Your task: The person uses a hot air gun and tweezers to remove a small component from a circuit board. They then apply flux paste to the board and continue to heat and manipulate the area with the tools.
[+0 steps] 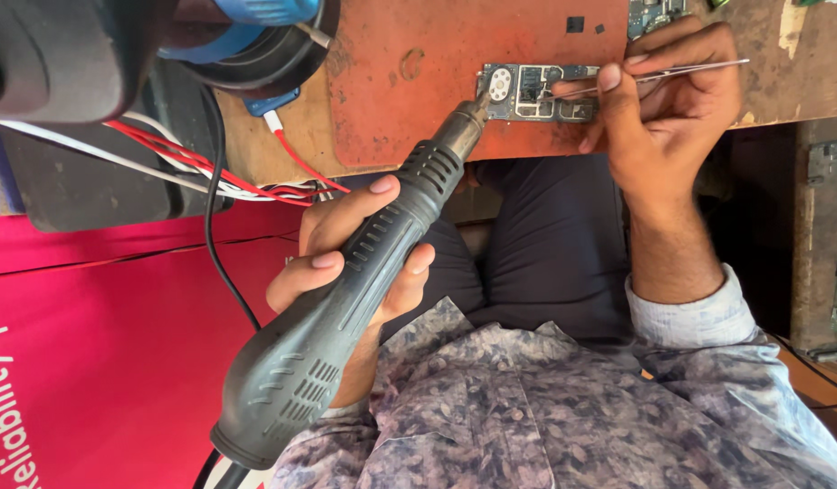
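1. Two hands are at work over a small circuit board [538, 92] that lies on a reddish mat [437, 81] on the counter [799, 81].
2. The left hand [360, 254] is wrapped tight around the dark grey handle of a hot-air gun [346, 308], fingers curled over the ribbed grip and thumb underneath.
3. The gun runs up at a slant from the lower left; its metal nozzle [473, 113] sits right at the left end of the board, beside a pale round part.
4. The right hand [672, 100] pinches thin metal tweezers [654, 74] between thumb and fingers, closed on them, with the tips lying over the right half of the board.
5. The right hand's lower fingers rest on the mat just beside the board.
6. A second piece of board [654, 14] shows at the top edge, well apart from the nozzle.
7. Red and white wires [201, 167] trail across the left side, near a black cable [215, 235] and a red banner [101, 362].
8. Both sleeves are of a patterned bluish shirt [527, 417], and dark trousers [545, 244] fill the space under the counter's edge.
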